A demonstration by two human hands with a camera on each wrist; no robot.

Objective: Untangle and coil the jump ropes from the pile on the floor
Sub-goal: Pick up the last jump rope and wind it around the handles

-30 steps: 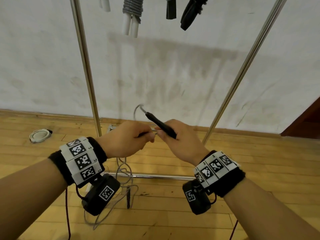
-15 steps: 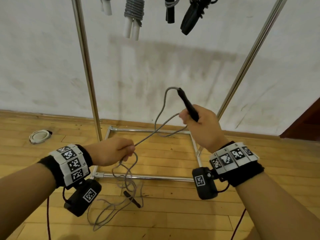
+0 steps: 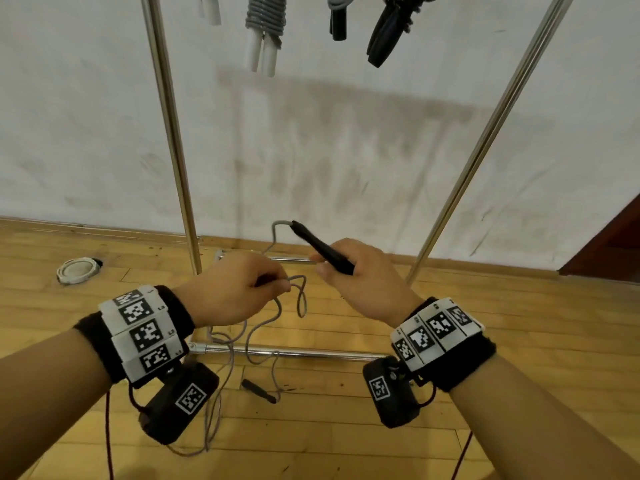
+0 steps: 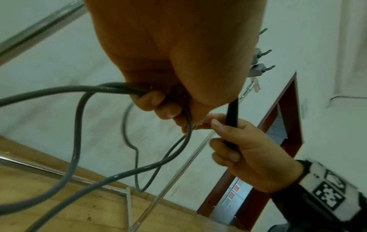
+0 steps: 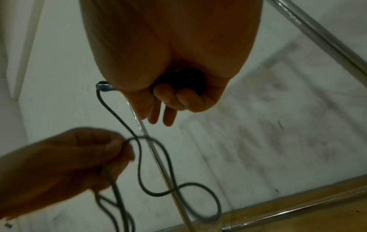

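Observation:
A grey jump rope (image 3: 302,299) with black handles is in my hands. My right hand (image 3: 349,271) grips one black handle (image 3: 322,247), which points up and left with the rope leaving its tip. My left hand (image 3: 256,282) pinches a loop of the grey rope (image 4: 111,87) close to the right hand. From the left hand the rope hangs in loose loops (image 5: 164,180) to the wooden floor. Its other black handle (image 3: 259,390) lies on the floor below my hands.
A metal rack with two uprights (image 3: 173,140) and a base bar (image 3: 294,351) stands against the white wall. Coiled ropes with white handles (image 3: 263,36) and black handles (image 3: 388,32) hang at its top. A white coiled rope (image 3: 78,270) lies at the left.
My right hand has come down and left with the handle, back close to the left hand. The left hand has risen and now holds a fresh loop of rope.

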